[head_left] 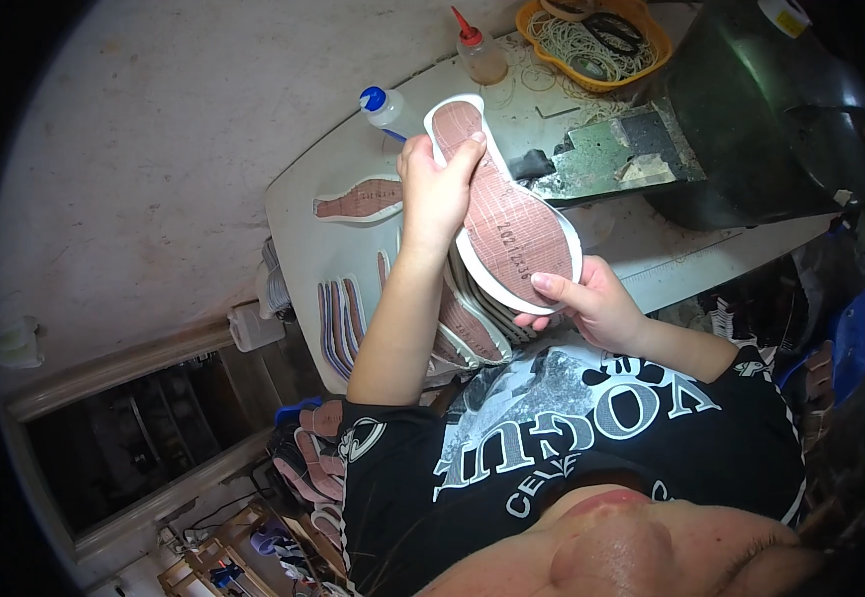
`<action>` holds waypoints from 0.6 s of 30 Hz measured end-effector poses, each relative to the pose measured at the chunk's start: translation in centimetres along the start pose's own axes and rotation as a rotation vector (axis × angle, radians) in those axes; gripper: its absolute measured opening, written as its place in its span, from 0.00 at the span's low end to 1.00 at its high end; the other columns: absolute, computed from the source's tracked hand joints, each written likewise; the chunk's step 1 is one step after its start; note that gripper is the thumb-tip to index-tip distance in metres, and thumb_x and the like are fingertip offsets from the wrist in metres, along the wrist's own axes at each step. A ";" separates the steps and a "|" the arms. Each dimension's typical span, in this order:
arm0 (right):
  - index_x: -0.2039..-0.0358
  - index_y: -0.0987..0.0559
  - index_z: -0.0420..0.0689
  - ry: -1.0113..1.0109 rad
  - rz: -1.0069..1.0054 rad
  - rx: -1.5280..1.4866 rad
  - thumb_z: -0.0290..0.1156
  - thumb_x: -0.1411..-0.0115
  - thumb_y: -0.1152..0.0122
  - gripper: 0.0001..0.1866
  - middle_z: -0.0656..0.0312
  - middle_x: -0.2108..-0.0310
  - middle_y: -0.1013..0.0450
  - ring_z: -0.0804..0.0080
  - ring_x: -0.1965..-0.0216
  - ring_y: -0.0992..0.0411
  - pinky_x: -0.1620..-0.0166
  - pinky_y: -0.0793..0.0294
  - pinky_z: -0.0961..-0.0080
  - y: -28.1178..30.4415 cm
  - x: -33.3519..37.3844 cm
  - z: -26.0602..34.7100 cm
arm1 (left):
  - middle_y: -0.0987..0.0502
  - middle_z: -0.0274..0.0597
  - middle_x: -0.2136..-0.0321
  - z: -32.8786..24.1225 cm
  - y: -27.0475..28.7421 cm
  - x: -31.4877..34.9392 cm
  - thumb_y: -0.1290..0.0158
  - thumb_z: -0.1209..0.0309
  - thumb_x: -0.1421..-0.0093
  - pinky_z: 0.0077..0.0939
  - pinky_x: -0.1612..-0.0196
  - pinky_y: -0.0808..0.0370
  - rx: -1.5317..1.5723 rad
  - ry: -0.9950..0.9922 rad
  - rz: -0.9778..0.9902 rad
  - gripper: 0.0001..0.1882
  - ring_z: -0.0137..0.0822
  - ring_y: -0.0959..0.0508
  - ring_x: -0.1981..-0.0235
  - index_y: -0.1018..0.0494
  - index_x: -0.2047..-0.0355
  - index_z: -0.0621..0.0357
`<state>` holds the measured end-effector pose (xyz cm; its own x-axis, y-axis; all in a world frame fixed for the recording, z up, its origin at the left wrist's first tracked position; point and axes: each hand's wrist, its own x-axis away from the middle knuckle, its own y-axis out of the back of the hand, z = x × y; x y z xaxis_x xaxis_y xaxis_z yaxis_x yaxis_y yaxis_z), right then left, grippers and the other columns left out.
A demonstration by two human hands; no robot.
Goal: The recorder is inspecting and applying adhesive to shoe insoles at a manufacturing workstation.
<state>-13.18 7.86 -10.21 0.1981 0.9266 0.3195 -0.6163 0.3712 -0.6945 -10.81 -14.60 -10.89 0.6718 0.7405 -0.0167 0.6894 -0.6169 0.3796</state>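
A shoe insole (512,224) with a pinkish-brown gridded face and a white rim is held up over the table, tilted, its narrow end away from me. My left hand (437,184) grips it near that far end, thumb on the face. At the wide near end, my right hand (601,303) pinches the edge, with its thumb on the printed side and fingers underneath. Partly hidden below the held piece is a pile of similar insoles (474,333). One more insole (358,199) lies on the table left of my left wrist.
Several insoles (341,323) stand on edge at the table's left. A dark green machine (751,119) with a worn flat arm (621,149) occupies the right. At the back are a red-nozzled bottle (482,62), a blue-capped bottle (381,107) and an orange basket (591,82) of cords.
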 end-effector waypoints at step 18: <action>0.55 0.26 0.33 0.075 -0.028 -0.093 0.34 0.35 0.50 0.16 0.53 0.61 0.24 0.69 0.64 0.23 0.61 0.23 0.80 -1.5 -2.8 0.6 | 0.28 0.36 0.64 -6.0 4.1 -4.1 0.33 0.50 0.61 0.39 0.39 0.51 -0.585 -0.475 1.060 0.29 0.42 0.34 0.51 0.29 0.67 0.57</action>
<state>-13.24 4.63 -9.71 0.2728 0.9165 0.2927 -0.5372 0.3975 -0.7440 -12.34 -18.59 -3.73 0.9260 -0.2736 0.2601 -0.3719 -0.5440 0.7521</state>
